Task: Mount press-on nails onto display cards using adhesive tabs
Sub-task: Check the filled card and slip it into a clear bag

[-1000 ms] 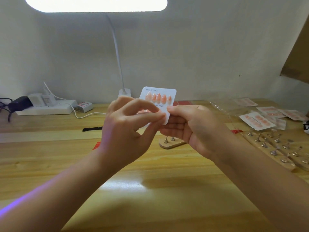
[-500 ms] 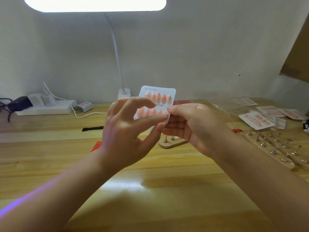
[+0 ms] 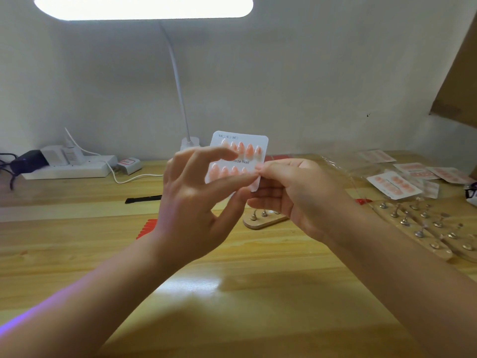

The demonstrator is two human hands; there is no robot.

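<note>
Hands are raised above a wooden table (image 3: 77, 254): a white display card (image 3: 254, 142) of peach press-on nails (image 3: 240, 148) is pinched at its lower right corner by the right hand (image 3: 291, 192), while its front is touched by the spread left hand (image 3: 191, 202). Finished cards (image 3: 393, 186) are seen lying at far right.

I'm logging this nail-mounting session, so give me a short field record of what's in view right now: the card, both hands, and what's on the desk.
card: white display card held upright above the desk, two rows of peach press-on nails
right hand: right hand pinches the card's lower right edge
left hand: left hand, fingers spread, index fingertip at the lower row
finished cards: several cards lying flat at far right
nail stands: wooden stands with metal pegs at right; a small one behind the hands
desk: wooden desk
lamp: lit desk lamp overhead
</note>
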